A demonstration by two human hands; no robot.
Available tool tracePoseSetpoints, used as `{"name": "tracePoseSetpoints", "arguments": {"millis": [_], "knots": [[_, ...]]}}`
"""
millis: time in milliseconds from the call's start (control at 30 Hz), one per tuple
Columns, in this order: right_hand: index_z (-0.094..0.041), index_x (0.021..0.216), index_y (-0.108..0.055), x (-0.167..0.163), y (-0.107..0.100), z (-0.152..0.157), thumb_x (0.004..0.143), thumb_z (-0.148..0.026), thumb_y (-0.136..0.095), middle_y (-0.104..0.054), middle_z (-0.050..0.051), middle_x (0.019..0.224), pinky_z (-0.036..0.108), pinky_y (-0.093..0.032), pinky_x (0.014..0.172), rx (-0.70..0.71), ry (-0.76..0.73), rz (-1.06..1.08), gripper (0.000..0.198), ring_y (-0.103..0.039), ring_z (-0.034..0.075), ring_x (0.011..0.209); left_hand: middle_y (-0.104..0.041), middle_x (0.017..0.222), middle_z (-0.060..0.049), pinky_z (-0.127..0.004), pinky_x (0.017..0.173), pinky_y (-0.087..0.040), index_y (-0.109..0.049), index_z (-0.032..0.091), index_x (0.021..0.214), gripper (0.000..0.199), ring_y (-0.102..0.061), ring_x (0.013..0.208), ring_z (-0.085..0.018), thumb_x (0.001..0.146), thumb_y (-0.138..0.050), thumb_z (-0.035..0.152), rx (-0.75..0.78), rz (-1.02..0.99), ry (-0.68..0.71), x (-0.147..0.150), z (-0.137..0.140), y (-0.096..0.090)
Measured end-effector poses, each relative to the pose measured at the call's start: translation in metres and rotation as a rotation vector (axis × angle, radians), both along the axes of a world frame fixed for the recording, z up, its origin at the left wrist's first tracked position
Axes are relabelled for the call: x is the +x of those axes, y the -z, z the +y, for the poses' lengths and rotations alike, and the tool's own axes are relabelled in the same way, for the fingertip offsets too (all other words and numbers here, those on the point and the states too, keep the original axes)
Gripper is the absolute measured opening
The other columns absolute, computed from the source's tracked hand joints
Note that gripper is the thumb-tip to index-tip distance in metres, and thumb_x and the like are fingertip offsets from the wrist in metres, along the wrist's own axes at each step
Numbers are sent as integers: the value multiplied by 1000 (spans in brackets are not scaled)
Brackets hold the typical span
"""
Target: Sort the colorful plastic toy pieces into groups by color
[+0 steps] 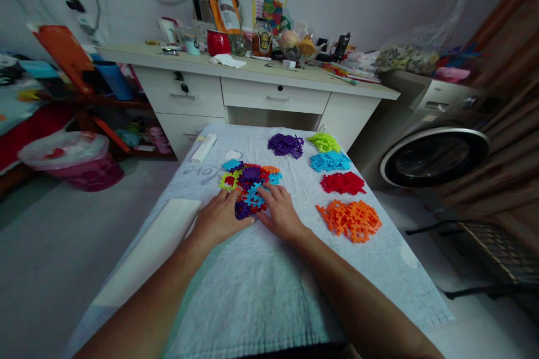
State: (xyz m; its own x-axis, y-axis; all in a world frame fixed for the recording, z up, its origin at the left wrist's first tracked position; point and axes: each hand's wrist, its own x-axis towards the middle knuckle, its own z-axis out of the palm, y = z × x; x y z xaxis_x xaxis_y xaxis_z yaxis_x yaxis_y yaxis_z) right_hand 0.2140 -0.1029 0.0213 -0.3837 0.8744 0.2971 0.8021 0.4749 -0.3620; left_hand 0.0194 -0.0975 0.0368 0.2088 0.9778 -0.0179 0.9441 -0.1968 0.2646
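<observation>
A mixed pile of plastic interlocking pieces [251, 174] in purple, red, orange, blue and green lies on the cloth-covered table [252, 291]. My left hand [219, 214] rests against the pile's near left side, fingers spread. On its near right side is my right hand [281, 210], fingers apart, their tips touching a light blue piece [255, 196]. Sorted heaps lie beyond and to the right: purple [286, 146], lime green [324, 142], light blue [330, 161], red [342, 183] and orange [350, 220]. The undersides of my fingers are partly hidden.
A white box [204, 148] lies at the table's far left, and a long pale flat object [155, 247] along the left edge. Beyond stands a white desk [273, 92] with jars and clutter. A washing machine [425, 134] is at right, a pink bin [76, 162] at left.
</observation>
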Motion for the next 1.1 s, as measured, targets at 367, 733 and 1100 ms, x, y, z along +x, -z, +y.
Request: {"name": "tracePoseSetpoints", "arguments": {"millis": [367, 733, 1100], "knots": [[-20, 111, -66, 3, 6, 1, 94, -27, -55, -63, 11, 118, 38, -44, 97, 20, 38, 125, 22, -55, 23, 111, -61, 117, -10, -37, 89, -47, -55, 21, 118, 49, -59, 108, -28, 79, -64, 49, 121, -78, 39, 10, -5, 3], [-19, 116, -63, 33, 5, 7, 97, -26, -40, -69, 4, 79, 28, -47, 73, -168, 354, 317, 31, -65, 19, 77, -61, 117, -9, -45, 99, -46, -53, 22, 120, 53, -56, 112, -30, 75, -74, 40, 262, -325, 117, 12, 8, 26], [-15, 123, -61, 32, 11, 8, 85, -45, -65, -62, 13, 111, 41, -42, 94, -87, 345, 25, 49, -53, 27, 104, -55, 122, -7, -43, 106, -44, -52, 24, 127, 63, -53, 118, -27, 69, -77, 25, 202, -528, 186, 15, 8, 25]]}}
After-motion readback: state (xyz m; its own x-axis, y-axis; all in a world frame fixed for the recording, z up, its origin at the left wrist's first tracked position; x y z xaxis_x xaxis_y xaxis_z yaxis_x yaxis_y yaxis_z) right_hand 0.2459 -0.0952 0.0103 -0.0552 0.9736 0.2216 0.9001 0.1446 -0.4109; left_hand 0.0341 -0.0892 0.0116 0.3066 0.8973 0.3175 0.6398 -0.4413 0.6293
